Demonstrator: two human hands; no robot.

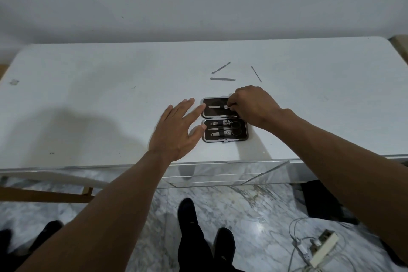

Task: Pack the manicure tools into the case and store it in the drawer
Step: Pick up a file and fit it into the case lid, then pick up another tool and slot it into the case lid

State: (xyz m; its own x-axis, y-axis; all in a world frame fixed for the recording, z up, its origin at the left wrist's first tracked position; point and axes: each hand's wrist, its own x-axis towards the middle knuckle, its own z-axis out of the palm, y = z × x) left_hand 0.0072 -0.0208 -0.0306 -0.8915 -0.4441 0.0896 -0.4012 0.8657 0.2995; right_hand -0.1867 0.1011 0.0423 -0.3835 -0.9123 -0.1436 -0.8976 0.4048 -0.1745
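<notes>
A dark manicure case (244, 133) lies open flat on the white tabletop (88, 95). Its near half holds clippers and small scissors (235, 128) under an elastic strap. My right hand (251, 106) is over the far half, its fingers pinching a slim metal tool (217, 107) that lies in that half. My left hand (178, 130) rests with straight fingers against the case's left edge. Three loose tools lie beyond the case: a pusher (221, 67), a flat file (222, 79) and a thin pick (256, 74).
The table's front edge (220, 162) has mirrored drawer fronts (220, 175) just below the case. A marble floor, my dark shoes (187, 210), a power strip with cables (322, 247) at the right and a wooden chair frame (44, 194) at the left are below.
</notes>
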